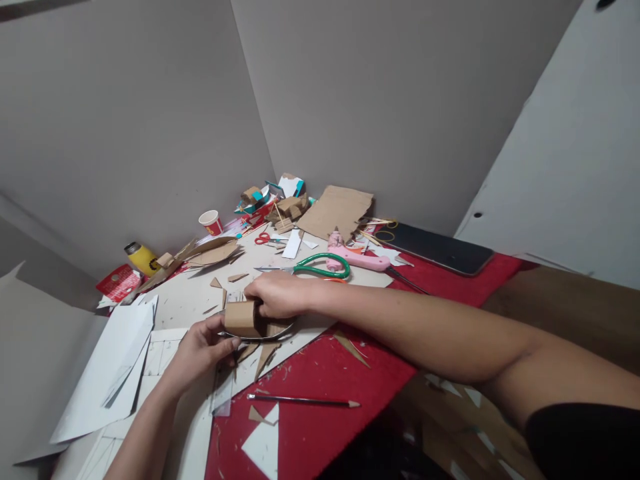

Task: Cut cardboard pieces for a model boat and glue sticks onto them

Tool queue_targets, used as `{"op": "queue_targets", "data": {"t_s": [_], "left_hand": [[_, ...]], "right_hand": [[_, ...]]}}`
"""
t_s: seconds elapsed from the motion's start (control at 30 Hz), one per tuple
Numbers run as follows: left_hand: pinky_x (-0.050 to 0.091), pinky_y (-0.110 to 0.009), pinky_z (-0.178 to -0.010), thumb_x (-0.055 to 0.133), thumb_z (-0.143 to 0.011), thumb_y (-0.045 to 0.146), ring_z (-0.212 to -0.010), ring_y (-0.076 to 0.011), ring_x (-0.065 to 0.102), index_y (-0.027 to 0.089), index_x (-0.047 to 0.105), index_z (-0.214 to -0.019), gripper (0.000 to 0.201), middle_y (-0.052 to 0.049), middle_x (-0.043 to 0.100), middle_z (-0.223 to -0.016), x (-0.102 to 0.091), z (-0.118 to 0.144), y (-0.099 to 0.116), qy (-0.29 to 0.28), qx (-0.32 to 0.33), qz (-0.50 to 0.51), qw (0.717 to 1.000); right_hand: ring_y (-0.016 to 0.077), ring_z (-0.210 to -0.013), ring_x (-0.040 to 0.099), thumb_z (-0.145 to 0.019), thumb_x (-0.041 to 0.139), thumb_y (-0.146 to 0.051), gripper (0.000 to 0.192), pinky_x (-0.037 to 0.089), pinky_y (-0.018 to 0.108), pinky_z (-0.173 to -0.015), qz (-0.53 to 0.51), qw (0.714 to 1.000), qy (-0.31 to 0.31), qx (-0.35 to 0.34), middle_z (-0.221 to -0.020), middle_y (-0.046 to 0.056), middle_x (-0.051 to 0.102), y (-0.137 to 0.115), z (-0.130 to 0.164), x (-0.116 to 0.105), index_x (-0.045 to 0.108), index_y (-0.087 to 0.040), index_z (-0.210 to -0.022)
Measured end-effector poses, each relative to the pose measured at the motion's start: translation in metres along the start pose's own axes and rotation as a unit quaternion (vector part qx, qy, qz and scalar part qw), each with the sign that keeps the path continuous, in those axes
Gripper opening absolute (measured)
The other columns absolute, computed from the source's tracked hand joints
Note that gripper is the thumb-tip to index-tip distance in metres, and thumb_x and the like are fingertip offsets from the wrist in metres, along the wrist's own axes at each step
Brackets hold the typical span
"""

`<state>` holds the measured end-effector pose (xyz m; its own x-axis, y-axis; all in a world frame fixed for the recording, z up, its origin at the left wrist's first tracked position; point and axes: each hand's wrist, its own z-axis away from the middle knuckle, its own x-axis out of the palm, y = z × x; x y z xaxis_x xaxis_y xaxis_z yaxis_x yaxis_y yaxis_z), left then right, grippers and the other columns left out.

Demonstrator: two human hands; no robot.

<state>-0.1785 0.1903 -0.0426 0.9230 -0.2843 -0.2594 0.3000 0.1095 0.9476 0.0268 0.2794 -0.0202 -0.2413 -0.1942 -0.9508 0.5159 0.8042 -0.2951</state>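
Both my hands meet on a small brown cardboard ring point(241, 318), a curved strip bent into a short tube. My left hand point(200, 348) grips it from below and the near side. My right hand point(278, 294) pinches its far right edge. The piece sits over a round metal-rimmed disc point(273, 332) on a white sheet point(185, 300). Small cardboard scraps point(265, 357) lie just under my hands. Whether the ring rests on the disc or is lifted off it I cannot tell.
Green-handled scissors point(320, 265), a pink glue gun point(357, 257), small red scissors point(262, 237) and a dark phone point(440, 248) lie beyond my hands. A pencil point(303, 400) lies on the red cloth point(320, 427). A red paper cup point(211, 221), yellow bottle point(141, 257), cardboard pieces point(337, 210) and white paper point(107, 373) crowd the rest.
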Motion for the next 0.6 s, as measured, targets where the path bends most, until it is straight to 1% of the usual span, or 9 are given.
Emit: {"op": "queue_targets", "data": {"t_s": [0.17, 0.43, 0.6], "left_hand": [[0.045, -0.022, -0.051, 0.073, -0.074, 0.029, -0.053, -0.0081, 0.049, 0.016, 0.065, -0.104, 0.034, -0.002, 0.063, -0.079, -0.0003, -0.0011, -0.0019, 0.000, -0.003, -0.012, 1.000], [0.043, -0.020, -0.048, 0.072, -0.075, 0.030, -0.054, -0.0085, 0.046, 0.016, 0.066, -0.101, 0.031, 0.000, 0.061, -0.072, 0.0014, -0.0029, -0.0045, 0.010, 0.010, -0.046, 0.999], [0.043, -0.020, -0.049, 0.073, -0.074, 0.030, -0.052, -0.0075, 0.046, 0.015, 0.065, -0.101, 0.032, 0.000, 0.061, -0.073, 0.0023, -0.0026, -0.0027, 0.011, 0.002, -0.061, 0.998]], "right_hand": [[0.0225, -0.081, 0.063, -0.075, 0.054, -0.024, 0.024, 0.035, 0.027, -0.056, 0.002, 1.000, 0.005, -0.002, -0.095, 0.008, 0.070, 0.0018, -0.0013, 0.0028, 0.066, -0.020, -0.095], [0.0214, -0.079, 0.062, -0.072, 0.055, -0.019, 0.024, 0.034, 0.026, -0.055, -0.007, 1.000, -0.003, 0.002, -0.090, 0.008, 0.070, 0.0033, -0.0020, 0.0033, 0.065, -0.019, -0.094], [0.0208, -0.084, 0.061, -0.075, 0.054, -0.019, 0.030, 0.034, 0.025, -0.057, -0.021, 1.000, 0.001, -0.001, -0.100, 0.008, 0.068, 0.0017, 0.0010, 0.0024, 0.061, -0.020, -0.104]]}}
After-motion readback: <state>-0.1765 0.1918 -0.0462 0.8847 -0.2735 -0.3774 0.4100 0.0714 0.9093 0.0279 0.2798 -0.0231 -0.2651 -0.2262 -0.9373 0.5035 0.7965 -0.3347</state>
